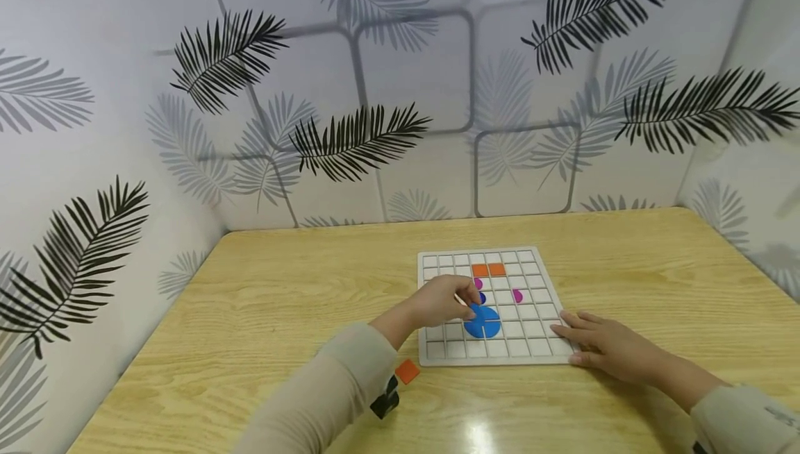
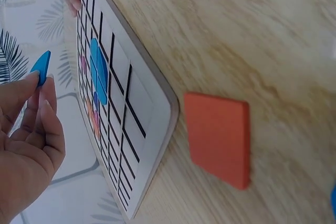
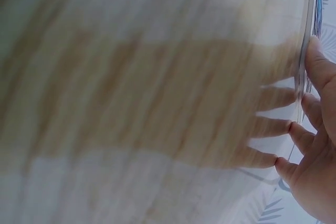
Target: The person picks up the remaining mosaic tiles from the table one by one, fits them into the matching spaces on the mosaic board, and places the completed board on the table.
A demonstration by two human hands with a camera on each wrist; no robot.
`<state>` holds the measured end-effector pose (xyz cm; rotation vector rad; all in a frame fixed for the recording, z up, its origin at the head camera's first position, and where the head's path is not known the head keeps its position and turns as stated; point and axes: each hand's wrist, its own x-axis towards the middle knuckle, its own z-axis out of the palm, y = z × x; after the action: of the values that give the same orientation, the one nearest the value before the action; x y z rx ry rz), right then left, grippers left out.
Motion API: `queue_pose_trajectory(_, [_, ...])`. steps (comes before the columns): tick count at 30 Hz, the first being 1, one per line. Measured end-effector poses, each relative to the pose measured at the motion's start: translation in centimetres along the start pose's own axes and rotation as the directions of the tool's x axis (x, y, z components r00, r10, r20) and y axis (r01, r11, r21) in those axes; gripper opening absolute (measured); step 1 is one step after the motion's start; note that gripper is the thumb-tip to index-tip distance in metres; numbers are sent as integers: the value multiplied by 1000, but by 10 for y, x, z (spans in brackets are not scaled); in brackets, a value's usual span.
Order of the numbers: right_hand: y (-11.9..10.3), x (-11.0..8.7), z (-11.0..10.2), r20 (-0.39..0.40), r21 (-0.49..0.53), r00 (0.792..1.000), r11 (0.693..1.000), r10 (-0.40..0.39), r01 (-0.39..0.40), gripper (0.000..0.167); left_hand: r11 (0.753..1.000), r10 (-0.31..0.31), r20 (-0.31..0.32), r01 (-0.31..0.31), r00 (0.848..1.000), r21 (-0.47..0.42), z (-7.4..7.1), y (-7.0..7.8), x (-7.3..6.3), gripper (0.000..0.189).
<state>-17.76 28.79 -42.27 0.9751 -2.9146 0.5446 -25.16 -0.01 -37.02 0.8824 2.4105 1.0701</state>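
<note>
Pinching one blue piece (image 2: 42, 67) over the gridded board (image 1: 500, 362), the left hand (image 1: 440, 301) seemingly needed a light, level lowering; the right hand (image 1: 612, 346), fingers apart, touched the board's edge.

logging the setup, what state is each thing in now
Left hand, pinching the held blue piece
Held blue piece, raised above the board
Board, flat on the table
Right hand, touching the board's right edge
Light blue pieces, grouped on the board
Two orange squares, adjacent on the board
Loose orange square, lying on the table
Two magenta pieces, apart on the board
Dark blue piece, on the board
</note>
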Motion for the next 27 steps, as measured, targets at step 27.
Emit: queue_pose_trajectory(27, [-2,0,-2,-12,13,1000,1000,-21,21,47,990,55,87,-65,995,123,26,17,42,7])
